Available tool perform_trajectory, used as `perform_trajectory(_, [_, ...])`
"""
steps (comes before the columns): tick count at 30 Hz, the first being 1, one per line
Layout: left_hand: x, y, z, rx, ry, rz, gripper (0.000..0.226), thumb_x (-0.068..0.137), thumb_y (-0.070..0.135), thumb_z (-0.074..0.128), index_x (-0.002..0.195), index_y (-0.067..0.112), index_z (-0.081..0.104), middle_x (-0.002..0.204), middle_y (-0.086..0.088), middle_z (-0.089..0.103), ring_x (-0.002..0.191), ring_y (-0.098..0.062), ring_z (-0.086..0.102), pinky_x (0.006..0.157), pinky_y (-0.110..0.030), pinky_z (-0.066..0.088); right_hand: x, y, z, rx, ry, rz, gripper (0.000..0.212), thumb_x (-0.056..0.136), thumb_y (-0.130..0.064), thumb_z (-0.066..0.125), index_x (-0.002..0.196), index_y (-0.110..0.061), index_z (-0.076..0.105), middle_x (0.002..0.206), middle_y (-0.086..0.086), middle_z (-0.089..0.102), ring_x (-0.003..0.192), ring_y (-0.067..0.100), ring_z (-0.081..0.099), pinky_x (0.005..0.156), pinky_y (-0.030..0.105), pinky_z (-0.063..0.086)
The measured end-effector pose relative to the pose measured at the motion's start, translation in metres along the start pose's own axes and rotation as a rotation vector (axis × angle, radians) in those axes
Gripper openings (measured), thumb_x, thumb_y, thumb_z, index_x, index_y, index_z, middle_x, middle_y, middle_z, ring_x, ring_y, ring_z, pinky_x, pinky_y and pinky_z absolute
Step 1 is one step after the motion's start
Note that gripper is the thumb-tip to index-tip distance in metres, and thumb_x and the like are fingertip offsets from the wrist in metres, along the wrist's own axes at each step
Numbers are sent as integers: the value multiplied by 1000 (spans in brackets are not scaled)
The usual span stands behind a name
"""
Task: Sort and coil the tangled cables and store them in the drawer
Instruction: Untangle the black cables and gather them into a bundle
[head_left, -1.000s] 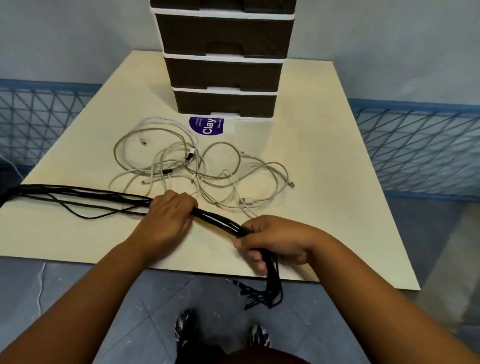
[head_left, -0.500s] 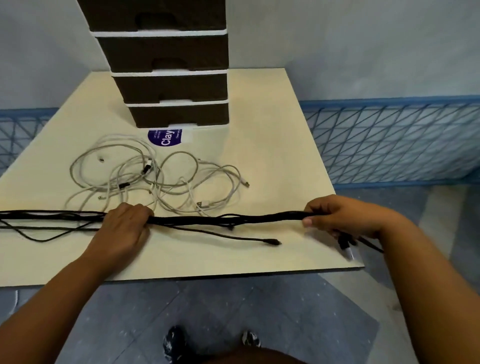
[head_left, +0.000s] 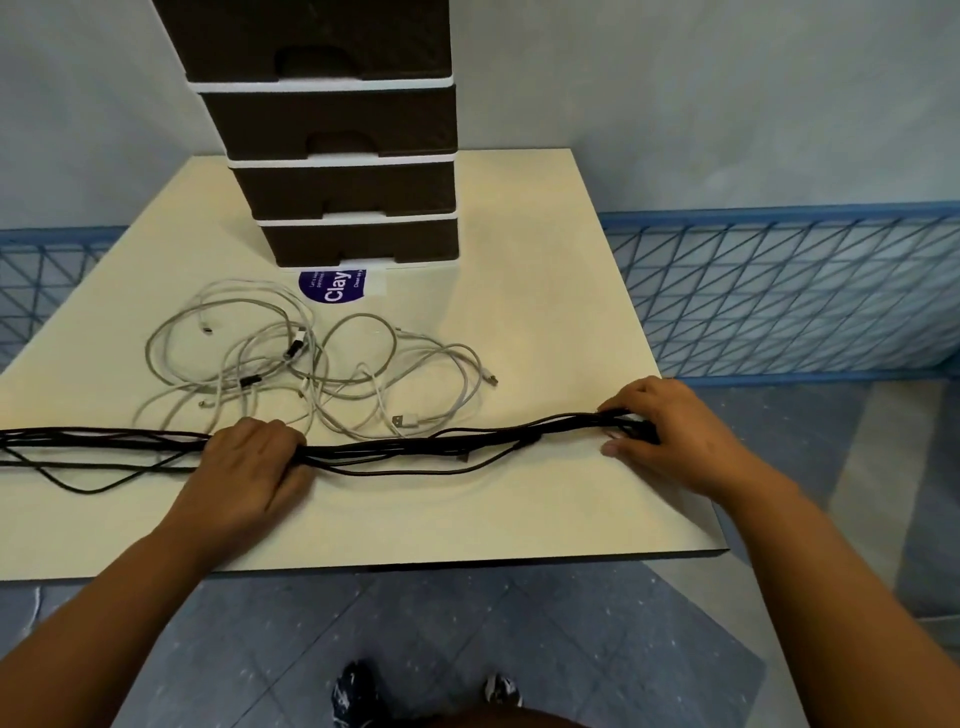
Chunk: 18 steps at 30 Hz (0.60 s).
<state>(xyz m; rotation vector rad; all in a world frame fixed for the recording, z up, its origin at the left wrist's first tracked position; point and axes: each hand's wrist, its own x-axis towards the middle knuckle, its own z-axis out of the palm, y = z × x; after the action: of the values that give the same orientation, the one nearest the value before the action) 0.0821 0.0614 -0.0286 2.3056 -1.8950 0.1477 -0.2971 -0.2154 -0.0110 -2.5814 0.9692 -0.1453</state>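
Black cable bundle (head_left: 415, 447) stretched flat on table (head_left: 545, 509) between both hands, tail running past left hand out of view. Left hand (head_left: 249, 467) curled over bundle, gripping it. Right hand (head_left: 670, 431) pinches bundle's end near table's right edge. White cables (head_left: 311, 364) tangled just beyond left hand. Drawer unit (head_left: 353, 171), drawers closed, stands farther beyond both hands. Purple sticker (head_left: 332, 285) at its base.
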Motion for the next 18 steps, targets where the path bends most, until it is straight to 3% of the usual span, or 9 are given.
perform_trajectory(6, [-1,2,-2,33,27,6,24,88,37,40,88,16,52,80,0,51,79,-23,44,70,-36,24,0,13,-14,-50,-25,52,26,88,-32,69,114,-33,66,112,-13,55,113,19,48,97,40,44])
perform_trajectory(10, [-2,3,-4,73,27,1,27,83,37,43,89,15,56,82,-1,55,80,-25,46,72,-39,27,0,1,-16,-26,-155,134,51,82,-45,73,129,-37,55,130,-7,49,124,17,42,105,36,40])
perform_trajectory(14, [-4,7,-6,78,13,-29,38,78,42,48,97,13,64,91,-1,61,88,-25,52,79,-40,32,-3,-17,-15,-9,-150,138,76,73,-55,76,140,-39,43,140,-7,44,131,17,38,108,36,37])
perform_trajectory(18, [-5,8,-10,52,-3,-43,45,74,48,54,101,15,68,99,-1,63,95,-24,53,83,-39,32,-1,-35,0,-51,-116,52,82,71,-66,71,142,-40,39,144,-8,41,133,15,35,110,37,36])
